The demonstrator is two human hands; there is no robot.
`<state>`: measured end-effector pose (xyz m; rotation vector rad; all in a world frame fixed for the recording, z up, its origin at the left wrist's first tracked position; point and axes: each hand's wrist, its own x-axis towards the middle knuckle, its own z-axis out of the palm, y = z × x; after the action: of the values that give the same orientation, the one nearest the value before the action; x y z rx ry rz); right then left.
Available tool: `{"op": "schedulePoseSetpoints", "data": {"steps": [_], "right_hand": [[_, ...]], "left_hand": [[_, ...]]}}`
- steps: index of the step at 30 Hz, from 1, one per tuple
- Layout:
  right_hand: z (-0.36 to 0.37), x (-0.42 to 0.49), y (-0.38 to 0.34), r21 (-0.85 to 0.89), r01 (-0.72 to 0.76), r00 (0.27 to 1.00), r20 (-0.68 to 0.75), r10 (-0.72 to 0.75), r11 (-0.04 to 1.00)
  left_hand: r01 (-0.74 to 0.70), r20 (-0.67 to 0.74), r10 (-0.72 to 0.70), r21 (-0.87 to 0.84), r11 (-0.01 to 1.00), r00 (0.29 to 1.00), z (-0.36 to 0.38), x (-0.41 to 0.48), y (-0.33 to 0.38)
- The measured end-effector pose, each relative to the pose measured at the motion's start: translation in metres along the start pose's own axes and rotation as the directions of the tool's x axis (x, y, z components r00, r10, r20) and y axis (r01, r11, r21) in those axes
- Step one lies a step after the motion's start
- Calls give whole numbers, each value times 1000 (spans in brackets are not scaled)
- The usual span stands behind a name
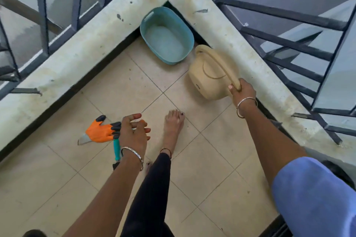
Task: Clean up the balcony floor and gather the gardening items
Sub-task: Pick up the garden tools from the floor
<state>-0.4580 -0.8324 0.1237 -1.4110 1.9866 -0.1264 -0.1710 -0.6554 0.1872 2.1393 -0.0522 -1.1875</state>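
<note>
My right hand (243, 90) grips the end of the curved handle of a beige watering can (207, 75), which hangs tilted just above the tiled floor near the right wall. A teal plastic basin (154, 25) sits in the far corner, just beyond the can. My left hand (134, 131) hovers with fingers spread and holds nothing. Beside it on the floor lies an orange glove with black fingertips (100, 130), on top of a trowel with a teal handle (116, 150); the trowel's metal blade pokes out at the glove's left.
A low concrete parapet (86, 44) topped with a dark metal railing (279, 40) encloses the corner on both sides. My bare foot (173, 127) stands on the beige tiles between my hands. A dark object shows at the bottom left edge.
</note>
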Motion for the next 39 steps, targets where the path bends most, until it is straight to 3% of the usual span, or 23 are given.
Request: {"op": "schedulePoseSetpoints", "data": {"steps": [10,22,30,36,39], "right_hand": [[-16,44,8,-30,38,998,58,-36,999],[-9,47,34,-36,-159,977,140,163,987],[-16,52,37,-158,-125,970,186,154,979],[-27,26,6,-62,-135,991,16,136,989],[-42,-19,-16,86,-142,990,-12,143,986]], "left_hand": [[-5,18,3,97,995,1000,57,13,38],[-13,42,6,162,987,999,97,21,71],[-19,27,16,131,991,1000,101,11,63],[-28,-19,29,41,999,999,92,-19,48],[-32,-60,30,-35,999,998,79,-55,47]]}}
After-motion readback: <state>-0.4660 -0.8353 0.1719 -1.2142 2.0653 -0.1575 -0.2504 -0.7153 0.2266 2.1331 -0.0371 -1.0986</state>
